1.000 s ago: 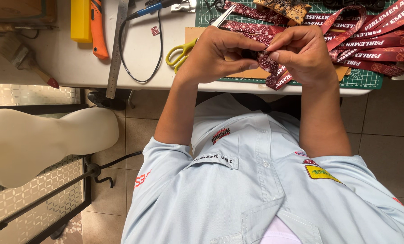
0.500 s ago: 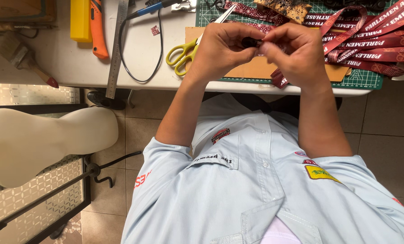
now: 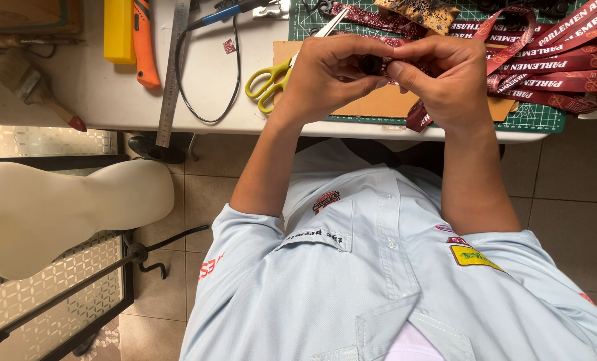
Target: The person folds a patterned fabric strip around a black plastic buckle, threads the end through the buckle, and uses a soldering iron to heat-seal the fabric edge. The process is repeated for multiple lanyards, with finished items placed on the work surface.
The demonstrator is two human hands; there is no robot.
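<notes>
On the far left of the white tabletop (image 3: 198,100) lie a yellow block (image 3: 119,30), an orange knife (image 3: 146,47) and a long metal ruler (image 3: 171,73). A thin black cord (image 3: 208,100) loops next to them. Yellow scissors (image 3: 272,77) rest just beside the left hand (image 3: 325,77).

The left hand is curled, and its fingertips pinch a small black clip (image 3: 371,64). The right hand (image 3: 445,77) is curled too, and it pinches the dark red strap (image 3: 415,113) right at the clip. The two hands touch each other above a brown card (image 3: 379,103) on the green cutting mat (image 3: 539,117). The strap end hangs down over the tabletop edge.

To do this well, I think the strap should be kept flat and the clip held steady, with small, slow finger moves.

More red straps (image 3: 559,67) are piled on the right, just beside the right hand.
</notes>
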